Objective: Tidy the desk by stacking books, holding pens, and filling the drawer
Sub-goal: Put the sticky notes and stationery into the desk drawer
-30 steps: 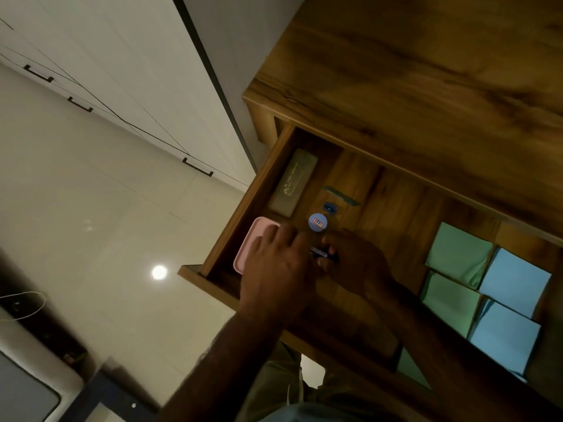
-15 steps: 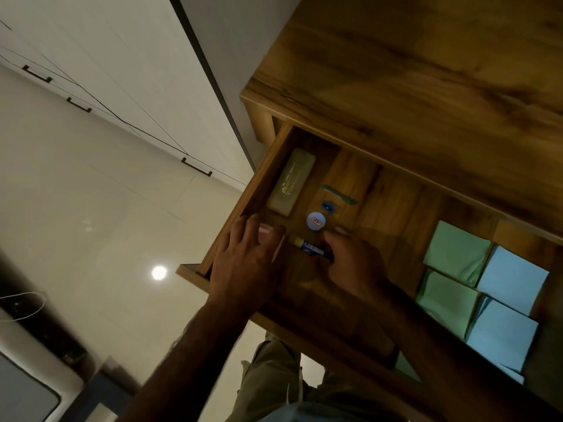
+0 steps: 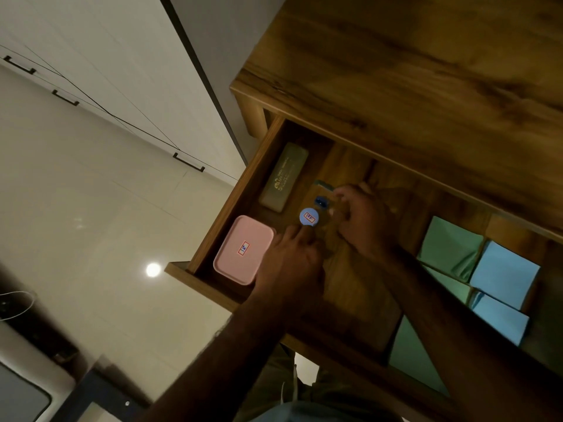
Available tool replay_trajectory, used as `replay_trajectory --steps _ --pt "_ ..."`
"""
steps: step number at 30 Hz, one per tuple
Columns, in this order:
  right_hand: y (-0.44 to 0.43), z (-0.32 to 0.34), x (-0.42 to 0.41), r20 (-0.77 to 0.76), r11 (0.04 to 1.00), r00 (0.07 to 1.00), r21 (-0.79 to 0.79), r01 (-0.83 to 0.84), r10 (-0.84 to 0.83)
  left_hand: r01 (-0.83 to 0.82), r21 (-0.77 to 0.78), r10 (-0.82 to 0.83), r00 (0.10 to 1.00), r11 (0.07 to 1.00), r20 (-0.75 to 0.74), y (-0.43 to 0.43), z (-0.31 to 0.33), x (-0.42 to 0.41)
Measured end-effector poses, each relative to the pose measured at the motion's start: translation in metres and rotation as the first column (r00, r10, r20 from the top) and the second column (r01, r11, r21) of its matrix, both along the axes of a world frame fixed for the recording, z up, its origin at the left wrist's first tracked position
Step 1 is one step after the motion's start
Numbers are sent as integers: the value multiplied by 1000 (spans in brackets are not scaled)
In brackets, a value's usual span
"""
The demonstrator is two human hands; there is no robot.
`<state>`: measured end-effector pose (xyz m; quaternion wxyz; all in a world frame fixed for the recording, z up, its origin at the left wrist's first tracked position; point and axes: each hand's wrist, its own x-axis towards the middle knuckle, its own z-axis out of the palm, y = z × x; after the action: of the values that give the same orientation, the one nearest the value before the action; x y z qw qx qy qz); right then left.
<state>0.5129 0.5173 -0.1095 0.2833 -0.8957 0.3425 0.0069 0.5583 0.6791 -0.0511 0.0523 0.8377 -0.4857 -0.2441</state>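
light: dim, warm | glare: bright spot on floor (image 3: 153, 269) | drawer (image 3: 240, 193) interior shadowed | edges: perhaps slightly soft

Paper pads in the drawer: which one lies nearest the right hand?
The green pad farthest back in the drawer, beside the right hand. The blue pads and other green ones sit farther from it.

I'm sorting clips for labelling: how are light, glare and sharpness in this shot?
Head view: dim, warm light; a lamp reflection glares on the floor; the drawer interior lies in shadow, so the grip of the right hand is unreadable; the left hand looks soft; the wide lens skews the cupboard lines.
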Motion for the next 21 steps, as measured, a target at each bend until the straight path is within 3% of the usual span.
replay_trajectory --steps 6,21 --pt "-20 -23 21 -84 999 996 -35 36 -39 39 77 -32 996 996 -85 -1 -8 -10" --pt "-25 -24 29 45 999 999 46 -1 -1 18 -19 -20 994 1000 -104 -6 -14 -2"
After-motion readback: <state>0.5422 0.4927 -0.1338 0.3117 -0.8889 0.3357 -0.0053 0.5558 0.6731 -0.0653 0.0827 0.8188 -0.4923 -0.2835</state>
